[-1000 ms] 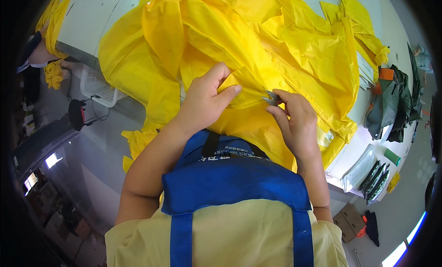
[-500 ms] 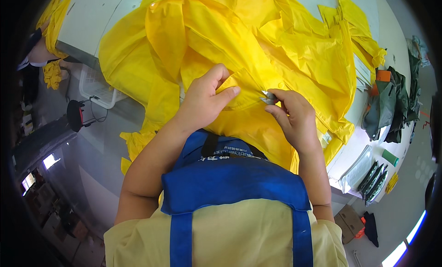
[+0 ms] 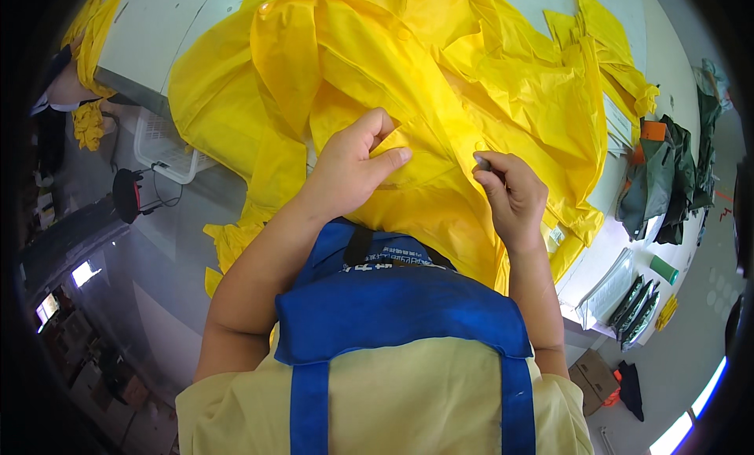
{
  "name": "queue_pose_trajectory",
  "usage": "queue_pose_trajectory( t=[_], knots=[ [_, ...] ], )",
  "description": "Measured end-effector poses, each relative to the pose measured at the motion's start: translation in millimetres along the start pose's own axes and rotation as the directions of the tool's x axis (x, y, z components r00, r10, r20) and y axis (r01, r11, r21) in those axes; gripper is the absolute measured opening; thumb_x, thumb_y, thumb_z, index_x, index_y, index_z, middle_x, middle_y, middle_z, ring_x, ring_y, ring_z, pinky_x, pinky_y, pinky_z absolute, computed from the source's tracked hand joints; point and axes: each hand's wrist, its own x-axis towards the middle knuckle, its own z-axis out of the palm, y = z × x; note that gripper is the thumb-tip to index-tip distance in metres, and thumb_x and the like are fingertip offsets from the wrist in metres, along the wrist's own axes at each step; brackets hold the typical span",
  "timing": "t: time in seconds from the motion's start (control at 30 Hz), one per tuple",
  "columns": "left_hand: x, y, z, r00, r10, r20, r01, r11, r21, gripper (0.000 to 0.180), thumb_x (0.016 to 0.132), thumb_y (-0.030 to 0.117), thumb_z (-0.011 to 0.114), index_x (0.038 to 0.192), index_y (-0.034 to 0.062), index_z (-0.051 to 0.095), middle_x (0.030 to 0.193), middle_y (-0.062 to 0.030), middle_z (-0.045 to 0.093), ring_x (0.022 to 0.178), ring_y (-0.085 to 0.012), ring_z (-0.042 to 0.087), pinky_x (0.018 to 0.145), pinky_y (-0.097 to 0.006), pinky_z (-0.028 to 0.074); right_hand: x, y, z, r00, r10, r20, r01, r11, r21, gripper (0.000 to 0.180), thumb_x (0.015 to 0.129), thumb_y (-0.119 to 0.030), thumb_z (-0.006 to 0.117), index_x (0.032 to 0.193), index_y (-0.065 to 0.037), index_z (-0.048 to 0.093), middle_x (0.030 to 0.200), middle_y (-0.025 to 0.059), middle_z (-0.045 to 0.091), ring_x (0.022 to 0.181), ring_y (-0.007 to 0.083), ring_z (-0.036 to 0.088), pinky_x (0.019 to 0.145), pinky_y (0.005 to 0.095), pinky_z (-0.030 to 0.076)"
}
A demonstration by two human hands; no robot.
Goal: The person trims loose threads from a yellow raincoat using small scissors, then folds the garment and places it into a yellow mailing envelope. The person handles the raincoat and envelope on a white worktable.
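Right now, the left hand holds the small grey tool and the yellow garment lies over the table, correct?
Wrong hand: the head view shows the small grey tool in the right hand. The yellow garment does lie over the table.

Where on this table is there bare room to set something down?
Upper left, the white table lies bare between the far-left cloth and the garment. A smaller bare patch lies right, between garment and dark bundles. The middle is crowded: garment, left hand, right hand with tool.
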Motion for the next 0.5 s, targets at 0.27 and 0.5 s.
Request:
queue_pose_trajectory(
  t=[0.27,0.5],
  knots=[
    [-4,27,-1,0.987,-0.153,0.055,0.139,0.969,0.203,0.017,0.085,0.01,0.062,0.1,0.0033,0.056,0.095,-0.0059,0.057,0.089,-0.0109,0.053,0.079,-0.025,0.044,13,74,-44,0.881,0.342,-0.326,-0.284,0.935,0.213,0.018,0.09,-0.012,0.06,0.103,-0.001,0.063,0.083,0.0021,0.063,0.077,0.0081,0.057,0.069,0.0218,0.045],
    [-32,-11,-1,0.864,0.076,0.497,-0.336,0.823,0.459,0.022,0.079,0.013,0.066,0.099,0.0067,0.062,0.111,-0.011,0.059,0.106,-0.0316,0.055,0.091,-0.039,0.045,-110,403,-241,0.385,0.66,-0.646,-0.917,0.353,-0.186,0.04,0.084,-0.037,0.059,0.091,0.001,0.069,0.075,0.0133,0.069,0.068,0.0234,0.065,0.065,0.038,0.048]
  ],
)
